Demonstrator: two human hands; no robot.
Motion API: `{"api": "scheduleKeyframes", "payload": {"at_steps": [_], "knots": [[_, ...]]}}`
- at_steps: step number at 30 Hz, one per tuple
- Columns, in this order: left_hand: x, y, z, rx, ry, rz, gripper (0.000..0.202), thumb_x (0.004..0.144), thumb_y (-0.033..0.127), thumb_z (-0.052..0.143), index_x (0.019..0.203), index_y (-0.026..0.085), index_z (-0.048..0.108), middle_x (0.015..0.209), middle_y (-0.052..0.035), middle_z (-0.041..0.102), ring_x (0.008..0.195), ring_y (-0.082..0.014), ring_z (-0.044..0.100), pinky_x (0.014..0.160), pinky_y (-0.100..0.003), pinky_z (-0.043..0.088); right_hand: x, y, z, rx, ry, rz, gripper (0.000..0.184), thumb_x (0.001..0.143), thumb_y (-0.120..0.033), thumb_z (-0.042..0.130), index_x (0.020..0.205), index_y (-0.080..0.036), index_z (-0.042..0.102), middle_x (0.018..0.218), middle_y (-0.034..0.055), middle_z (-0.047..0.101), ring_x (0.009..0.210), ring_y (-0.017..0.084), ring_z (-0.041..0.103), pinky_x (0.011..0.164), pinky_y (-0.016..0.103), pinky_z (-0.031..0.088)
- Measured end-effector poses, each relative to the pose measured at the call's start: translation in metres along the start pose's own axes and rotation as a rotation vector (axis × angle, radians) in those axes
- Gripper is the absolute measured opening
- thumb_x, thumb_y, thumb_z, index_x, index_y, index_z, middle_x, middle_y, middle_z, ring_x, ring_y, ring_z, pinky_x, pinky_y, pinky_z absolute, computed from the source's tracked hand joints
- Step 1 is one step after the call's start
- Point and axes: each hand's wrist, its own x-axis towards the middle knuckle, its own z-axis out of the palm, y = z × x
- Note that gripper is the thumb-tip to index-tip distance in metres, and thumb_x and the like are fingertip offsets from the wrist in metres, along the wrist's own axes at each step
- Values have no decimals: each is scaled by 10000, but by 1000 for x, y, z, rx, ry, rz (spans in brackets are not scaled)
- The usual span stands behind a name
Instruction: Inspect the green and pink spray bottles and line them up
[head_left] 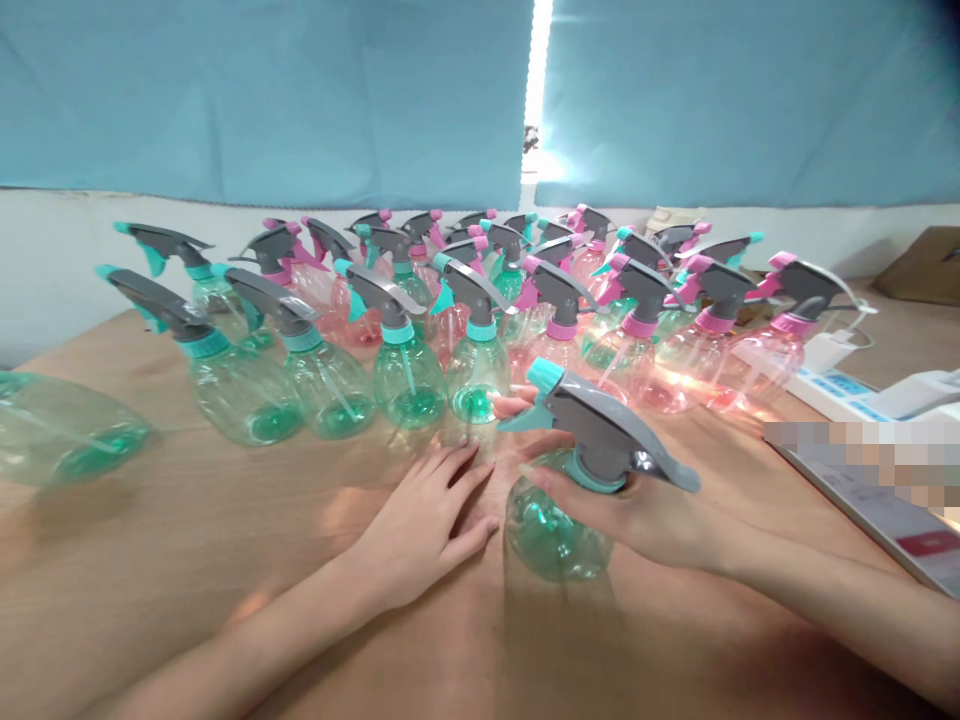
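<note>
My right hand [600,500] is wrapped round the neck of a green spray bottle [559,535] with a grey and teal trigger head, its nozzle pointing up and to the left. Beside it, my left hand [435,510] lies on the wooden table [262,560] with its fingers stretched out, holding nothing. Just past my fingertips stands a row of similar bottles, among them a green spray bottle [409,385] with a teal collar and a pink spray bottle [705,360] with a pink collar. The held bottle's base is near the tabletop; I cannot tell whether it touches.
More pink and green spray bottles crowd the back of the table. A green bottle body [67,430] is cut off at the left edge. On the right are a white power strip [817,385], a flat booklet-like item [862,490] and a cardboard box [922,265]. Blue curtains [262,100] hang behind.
</note>
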Motion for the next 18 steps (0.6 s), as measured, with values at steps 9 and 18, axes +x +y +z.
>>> {"api": "scheduleKeyframes", "payload": {"at_steps": [9, 18], "knots": [[0, 1, 0, -3, 1, -2, 482, 976, 388, 535, 1379, 124, 529, 1490, -187, 458, 1390, -353, 397, 1123, -550, 350, 2, -2, -2, 79, -12, 61, 153, 795, -213, 619, 932, -277, 644, 896, 7, 713, 754, 176, 710, 629, 278, 615], [-1, 1, -1, -7, 3, -6, 473, 974, 393, 532, 1384, 157, 535, 1487, -168, 468, 1384, -352, 403, 1124, -555, 342, 0, 0, -8, 127, -109, 42, 436, 825, -173, 647, 1230, -326, 593, 974, -3, 703, 937, 177, 690, 850, 327, 593]]}}
